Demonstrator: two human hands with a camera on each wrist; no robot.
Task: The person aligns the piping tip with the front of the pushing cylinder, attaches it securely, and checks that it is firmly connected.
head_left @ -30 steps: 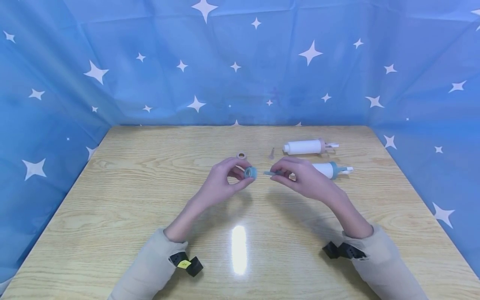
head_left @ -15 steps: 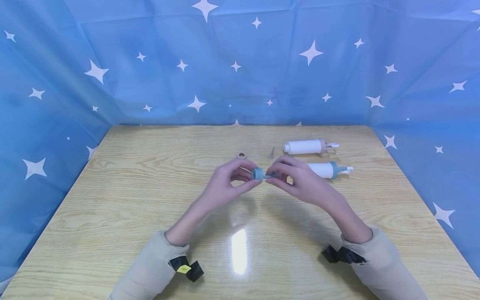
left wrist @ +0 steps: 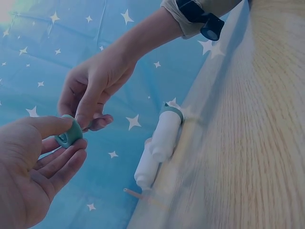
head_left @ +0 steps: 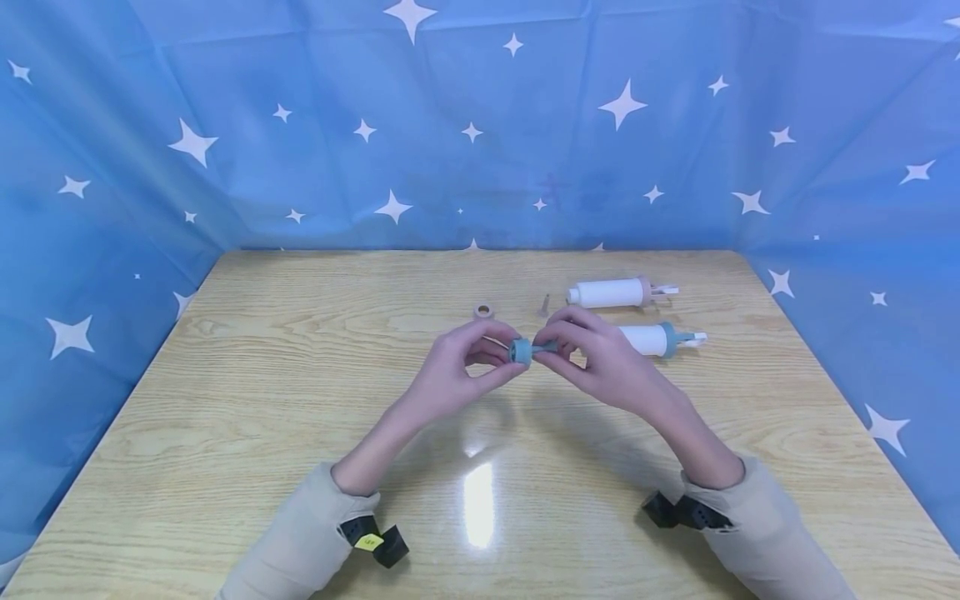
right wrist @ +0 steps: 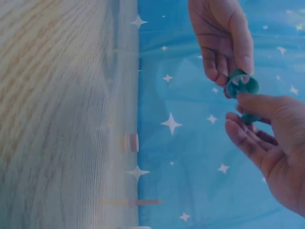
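Above the table, the left hand [head_left: 450, 371] pinches a teal ring-shaped cap [head_left: 521, 351] between thumb and fingers. From the other side the right hand [head_left: 603, 354] pinches a thin teal stem piece [head_left: 545, 347], its tip at the cap. In the right wrist view the stem piece [right wrist: 249, 117] meets the open side of the cap [right wrist: 243, 85]; how deep it sits cannot be told. The left wrist view shows the cap [left wrist: 70, 133] in the left hand [left wrist: 35, 167], with the right hand's fingers close by and hiding the stem.
Behind the right hand lies a white cylinder with a teal collar [head_left: 667, 341]. Farther back are a white cylinder with a pink collar [head_left: 609, 293], a small pinkish pointed piece [head_left: 544, 307] and a pinkish ring [head_left: 483, 311]. A blue star-patterned cloth [head_left: 480, 167] hangs behind the table [head_left: 225, 400].
The left hand has moved right with the cap, closing the gap to the stem piece. The cap has turned slightly. The right hand has shifted only a little.
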